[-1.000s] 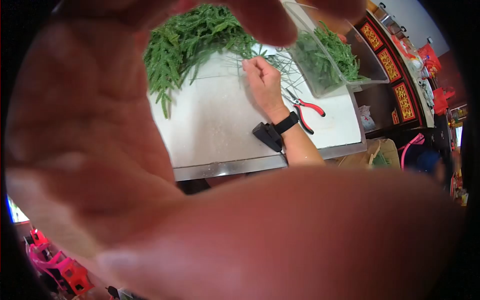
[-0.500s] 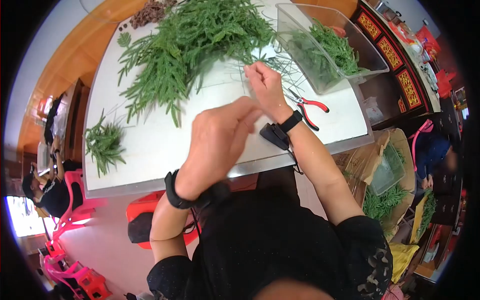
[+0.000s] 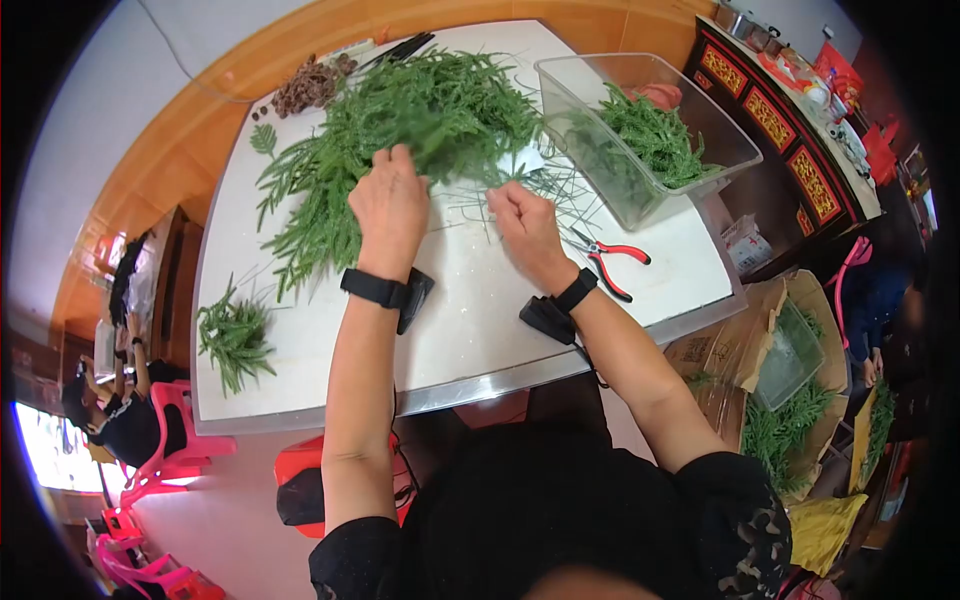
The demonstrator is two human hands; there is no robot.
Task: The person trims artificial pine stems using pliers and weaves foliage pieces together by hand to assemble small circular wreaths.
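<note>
My left hand (image 3: 392, 208) is at the near edge of a large heap of green leafy sprigs (image 3: 345, 150). Its fingers are bent around a sprig, whose leaves blur just beyond the fingertips. Closer to the table's middle, my right hand (image 3: 528, 228) is closed, thumb against the fingers; anything inside that grip is hidden. Thin bare stems (image 3: 570, 195) lie scattered beside it. Red-and-black pliers (image 3: 612, 262) rest with their jaws apart, just right of my right wrist.
A clear plastic bin (image 3: 640, 205) holding more greenery stands at the table's right. A small sprig bunch (image 3: 235, 340) lies on the left, and brown dried pieces (image 3: 310, 85) at the back. Below right is a cardboard box (image 3: 715, 370). Other people sit at both sides.
My left hand has gone from near my right wrist forward and left to the sprig heap. My right hand stays closed in about the same spot. The view has shifted somewhat.
</note>
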